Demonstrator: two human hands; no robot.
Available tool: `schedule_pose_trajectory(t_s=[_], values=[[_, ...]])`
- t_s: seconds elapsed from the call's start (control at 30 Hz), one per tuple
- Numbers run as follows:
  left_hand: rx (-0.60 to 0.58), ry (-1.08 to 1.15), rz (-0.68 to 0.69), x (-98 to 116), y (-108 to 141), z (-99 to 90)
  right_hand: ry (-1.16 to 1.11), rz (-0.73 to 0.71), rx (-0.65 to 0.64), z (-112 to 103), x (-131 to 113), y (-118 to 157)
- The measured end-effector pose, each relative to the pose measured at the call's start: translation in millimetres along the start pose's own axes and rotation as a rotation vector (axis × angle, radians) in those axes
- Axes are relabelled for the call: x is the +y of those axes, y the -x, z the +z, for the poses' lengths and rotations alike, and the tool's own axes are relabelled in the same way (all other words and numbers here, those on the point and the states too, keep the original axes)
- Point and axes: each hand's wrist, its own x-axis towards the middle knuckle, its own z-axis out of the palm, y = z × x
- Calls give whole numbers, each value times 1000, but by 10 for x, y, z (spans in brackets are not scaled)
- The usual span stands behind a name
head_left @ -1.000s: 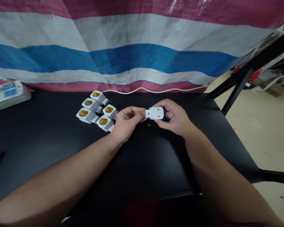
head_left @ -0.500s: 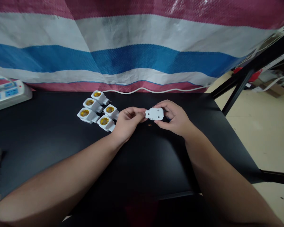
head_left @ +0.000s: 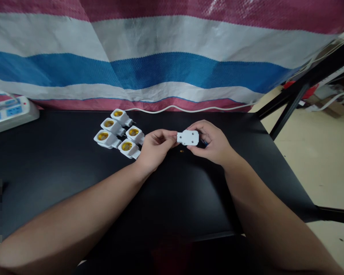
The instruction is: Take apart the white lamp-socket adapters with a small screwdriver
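While the left hand [head_left: 154, 149] pinches the narrow end of a white plastic housing [head_left: 190, 138], the right hand [head_left: 212, 143] grips its wide end, over the worktop [head_left: 177, 198], nearer the back edge. Five plug-in bulb sockets [head_left: 112, 128] sit left, toward that edge; small copper-coloured piece [head_left: 182, 151] lies near housing.

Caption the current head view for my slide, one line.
Left hand and right hand hold a white part over a black table, with five white, gold-lined sockets left of the hands.
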Motion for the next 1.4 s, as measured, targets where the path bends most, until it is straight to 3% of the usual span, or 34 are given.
schedule_pose_trajectory(t_s=[0.53, 0.8, 1.1, 1.23, 1.4], values=[[-1, -31, -5, 33, 14, 0, 48, 13, -10, 12, -7, -7], [-85, -27, 82, 29, 9, 9, 30, -37, 10, 23, 41, -1], [-167, -33, 117, 76, 67, 18, -311, 226, -4, 93, -60, -29], [-221, -55, 113, 112, 103, 30, -301, 231, 7, 44, -70, -51], [-177, -83, 145, 75, 66, 4, -197, 176, 63, 21, -27, -43]])
